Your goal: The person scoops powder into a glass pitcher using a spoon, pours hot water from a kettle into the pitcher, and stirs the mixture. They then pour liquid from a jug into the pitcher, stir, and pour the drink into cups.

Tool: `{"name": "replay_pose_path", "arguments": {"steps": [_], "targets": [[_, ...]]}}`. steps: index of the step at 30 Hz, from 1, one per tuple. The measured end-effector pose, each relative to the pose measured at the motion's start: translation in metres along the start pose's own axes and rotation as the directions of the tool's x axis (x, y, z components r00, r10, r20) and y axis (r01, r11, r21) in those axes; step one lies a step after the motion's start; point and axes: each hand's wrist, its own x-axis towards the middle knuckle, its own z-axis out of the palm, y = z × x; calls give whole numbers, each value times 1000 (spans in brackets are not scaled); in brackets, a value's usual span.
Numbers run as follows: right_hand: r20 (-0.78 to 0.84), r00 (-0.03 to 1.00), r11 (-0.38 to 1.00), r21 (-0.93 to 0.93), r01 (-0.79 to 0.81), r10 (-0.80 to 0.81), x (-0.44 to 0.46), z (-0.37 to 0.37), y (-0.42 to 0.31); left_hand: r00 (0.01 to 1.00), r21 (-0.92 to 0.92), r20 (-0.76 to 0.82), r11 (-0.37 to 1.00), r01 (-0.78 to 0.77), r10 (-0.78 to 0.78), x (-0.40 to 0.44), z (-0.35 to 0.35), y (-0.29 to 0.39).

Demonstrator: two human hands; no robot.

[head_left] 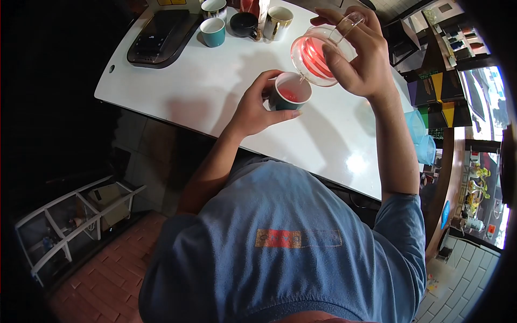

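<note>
My left hand (252, 110) is wrapped around a dark green cup (281, 103) with a white inside, held over the white table. Some red liquid (290, 95) lies in the cup. Above and to its right, my right hand (366, 59) grips the handle of a clear glass pitcher (308, 58), which is tilted toward the cup with red liquid inside. The pitcher's lip is at the cup's rim, and a thin trickle seems to show there. Part of the pitcher is hidden behind my right fingers.
A teal cup (214, 36), a black cup (243, 24) and a white-and-gold mug (278, 26) stand at the table's far side. A black flat appliance (164, 39) sits at the far left. Light blue containers (424, 148) are past the right edge of the white table (199, 89).
</note>
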Motion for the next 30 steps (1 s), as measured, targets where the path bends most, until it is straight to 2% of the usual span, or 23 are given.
{"name": "replay_pose_path", "arguments": {"steps": [9, 14, 18, 20, 30], "targets": [[-15, 999, 999, -29, -46, 45, 0, -2, -8, 1000, -36, -8, 999, -22, 22, 0, 0, -1], [-78, 997, 999, -30, -23, 20, 1, -2, -9, 999, -19, -7, 999, -33, 33, 1, -2, -1], [-67, 997, 999, -15, -42, 40, 0, -2, -4, 999, -18, -12, 999, -37, 37, 1, -2, -2], [-28, 999, 998, -59, 39, -41, -2, -2, 5, 999, -17, -13, 999, -35, 35, 1, -2, -1], [-92, 996, 998, -60, 7, -12, -2, -2, 1, 1000, -3, -2, 1000, -19, 19, 2, -1, -3]]}}
